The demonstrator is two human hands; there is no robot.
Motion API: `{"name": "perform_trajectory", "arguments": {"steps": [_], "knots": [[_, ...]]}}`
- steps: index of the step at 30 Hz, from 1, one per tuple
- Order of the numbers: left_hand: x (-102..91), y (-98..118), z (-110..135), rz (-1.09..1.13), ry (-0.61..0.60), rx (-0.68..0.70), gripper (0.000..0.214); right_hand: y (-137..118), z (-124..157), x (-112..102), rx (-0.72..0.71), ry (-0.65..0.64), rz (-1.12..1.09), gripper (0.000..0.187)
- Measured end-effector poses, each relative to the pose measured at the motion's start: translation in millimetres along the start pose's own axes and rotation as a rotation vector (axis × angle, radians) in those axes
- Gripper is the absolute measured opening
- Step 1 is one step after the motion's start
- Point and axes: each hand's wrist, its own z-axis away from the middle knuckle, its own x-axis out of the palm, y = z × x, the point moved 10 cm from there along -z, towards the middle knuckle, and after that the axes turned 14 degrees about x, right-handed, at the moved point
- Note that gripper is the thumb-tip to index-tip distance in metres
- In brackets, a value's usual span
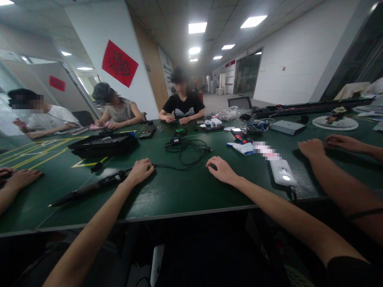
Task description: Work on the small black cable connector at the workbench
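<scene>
My left hand (140,170) rests on the dark green table (179,191) with its fingers curled, right by the end of a long black tool (89,187) and its black cable (187,153). Whether it grips the cable I cannot make out. My right hand (220,169) lies on the bare table surface, fingers loosely bent and apart, holding nothing. The coiled cable lies just beyond and between both hands.
A black case (104,144) sits at the left, a white power bank (283,172) at the right. Small devices and a white fan (335,122) clutter the far right. Co-workers' hands rest at left (20,177) and right (312,148); three people sit across.
</scene>
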Motion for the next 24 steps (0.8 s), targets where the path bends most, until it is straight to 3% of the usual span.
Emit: {"name": "perform_trajectory", "arguments": {"steps": [7,14,19,24], "knots": [[-1.8,163.9,-35.9,0.179,0.032,0.434,0.041,-9.2,0.9,-10.8,-0.026,0.083,-0.091,0.024],[0.6,294.1,-65.2,0.207,0.055,0.713,0.037,-20.9,4.9,-16.4,-0.104,0.135,-0.111,0.02],[12.8,350.3,-90.6,0.257,0.086,0.814,0.034,-12.9,5.6,-28.9,-0.061,0.202,-0.135,0.021],[14.8,363.0,-101.3,0.286,0.083,0.827,0.032,1.7,4.1,-42.5,0.019,0.265,-0.151,0.022]]}}
